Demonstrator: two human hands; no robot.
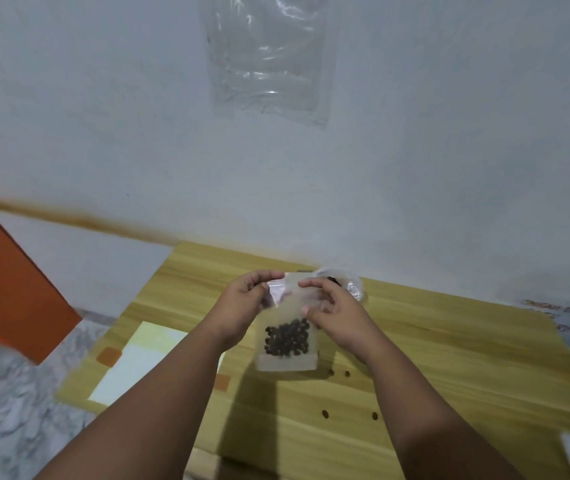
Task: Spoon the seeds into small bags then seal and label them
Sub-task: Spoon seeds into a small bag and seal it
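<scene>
A small bag (288,318) of translucent film is held upright above the wooden table (449,358), in front of the person and clear of the surface. Its top strip is pinched at the left corner by the left hand (242,306) and a little right of the middle by the right hand (335,313), so the two hands are close together and both clamped on the bag's mouth. The dark seeds (287,339) are gathered in the lower half, and the bottom seam hangs free below them. The bag is judged to be very light, with what little weight it has sitting low, so it should hang plumb when gripped from above. The film looks thin, limp and probably smooth, so a slip is likelier than a tear. A hold at the stiffer closure strip is judged best, taken between thumb and forefinger pads. The strip can then be pressed shut along its length from one corner to the other. Whether the closure is already pressed together cannot be told, as it is blurred and partly covered by the fingers. A pale sheet (138,362) lies on the table to the left, and a clear container (354,289) is partly hidden behind the right hand.
</scene>
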